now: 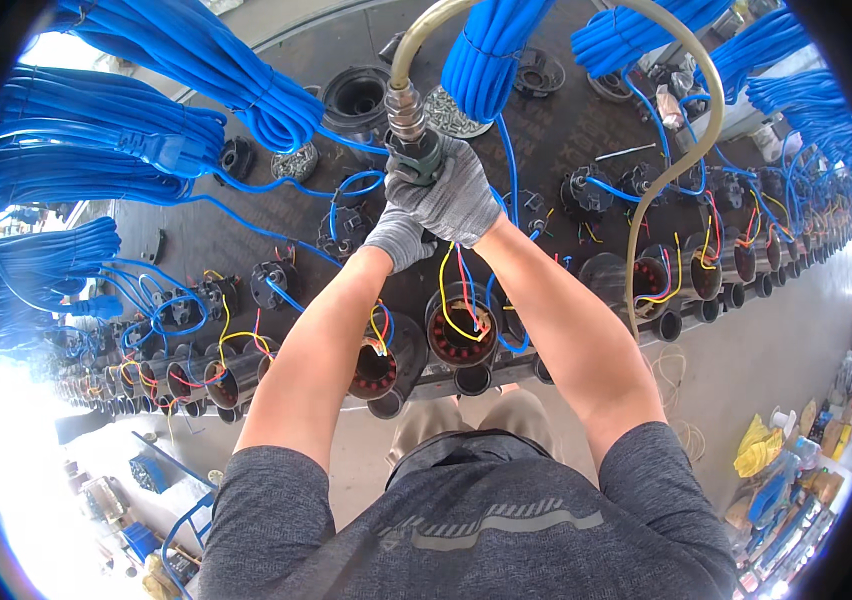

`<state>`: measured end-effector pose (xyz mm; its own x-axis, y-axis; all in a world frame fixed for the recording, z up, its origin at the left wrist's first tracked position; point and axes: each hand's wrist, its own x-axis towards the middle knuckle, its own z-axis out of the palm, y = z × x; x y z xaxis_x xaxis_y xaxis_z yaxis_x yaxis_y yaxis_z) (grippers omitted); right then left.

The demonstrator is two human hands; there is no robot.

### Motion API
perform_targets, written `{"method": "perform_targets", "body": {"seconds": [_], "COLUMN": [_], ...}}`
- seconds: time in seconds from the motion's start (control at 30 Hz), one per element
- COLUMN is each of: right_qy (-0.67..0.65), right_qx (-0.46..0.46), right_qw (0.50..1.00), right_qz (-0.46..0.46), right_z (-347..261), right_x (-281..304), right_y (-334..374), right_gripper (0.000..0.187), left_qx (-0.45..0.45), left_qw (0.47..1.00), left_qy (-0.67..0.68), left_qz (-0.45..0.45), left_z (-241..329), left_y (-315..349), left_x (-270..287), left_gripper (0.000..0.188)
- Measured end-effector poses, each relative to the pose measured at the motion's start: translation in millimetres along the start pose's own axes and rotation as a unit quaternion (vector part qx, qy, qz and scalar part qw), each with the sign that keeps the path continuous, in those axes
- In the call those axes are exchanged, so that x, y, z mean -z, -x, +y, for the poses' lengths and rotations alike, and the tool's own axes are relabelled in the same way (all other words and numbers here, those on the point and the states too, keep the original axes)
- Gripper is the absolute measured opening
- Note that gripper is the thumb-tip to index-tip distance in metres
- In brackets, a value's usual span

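Both my hands wear grey knit gloves and meet over the dark workbench (276, 215). My right hand (451, 190) is closed around a dark green air tool (416, 160), probably an air screwdriver. A metal fitting (406, 112) at its top joins a beige air hose (714, 110). Just below and left, my left hand (398, 238) has curled fingers, partly covered by the right hand; what they grip, and the tool's lower end, are hidden. Close by the wrists stands an open motor housing (461, 335) with yellow, red and blue wires. A black end cover (346, 228) with a blue cable lies left of my left hand.
Bundled blue cables (491, 55) hang over the bench, with more bundles (106, 140) at left. Bowls of screws (454, 112) sit beyond the hands. A row of motor housings (706, 270) lines the near edge. Coloured clutter (761, 445) lies on the floor at right.
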<state>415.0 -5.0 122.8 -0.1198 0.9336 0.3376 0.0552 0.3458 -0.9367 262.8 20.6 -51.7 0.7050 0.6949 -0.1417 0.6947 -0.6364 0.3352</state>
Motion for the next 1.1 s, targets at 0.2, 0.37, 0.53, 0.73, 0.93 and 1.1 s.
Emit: {"method": "perform_targets", "body": {"seconds": [0.2, 0.37, 0.53, 0.73, 0.93, 1.1], "right_qy": [-0.020, -0.163, -0.168, -0.182, -0.254, -0.160], "right_qx": [0.018, -0.037, -0.008, -0.047, -0.059, 0.076], "right_qw": [0.999, 0.978, 0.975, 0.976, 0.958, 0.984], "right_qz": [-0.035, -0.128, -0.143, -0.112, -0.122, -0.023], "right_z": [-3, -6, -10, -11, -49, -98], "right_x": [-1, 14, 28, 21, 21, 53], "right_y": [-3, 4, 12, 4, -15, -11], "right_gripper": [0.034, 0.026, 0.020, 0.034, 0.028, 0.031], "left_qx": [0.071, 0.003, -0.013, 0.007, 0.020, 0.031], "left_qw": [0.950, 0.994, 0.995, 0.998, 0.999, 0.999], "left_qy": [0.304, -0.097, -0.094, -0.055, 0.028, 0.021], "left_qz": [0.007, 0.045, -0.008, 0.015, -0.038, 0.012], "left_z": [3, 8, 11, 9, 10, 21], "left_y": [6, 6, 1, 3, 3, 12], "left_x": [0, 13, 19, 19, 20, 39], "left_gripper": [0.092, 0.060, 0.085, 0.078, 0.084, 0.089]}}
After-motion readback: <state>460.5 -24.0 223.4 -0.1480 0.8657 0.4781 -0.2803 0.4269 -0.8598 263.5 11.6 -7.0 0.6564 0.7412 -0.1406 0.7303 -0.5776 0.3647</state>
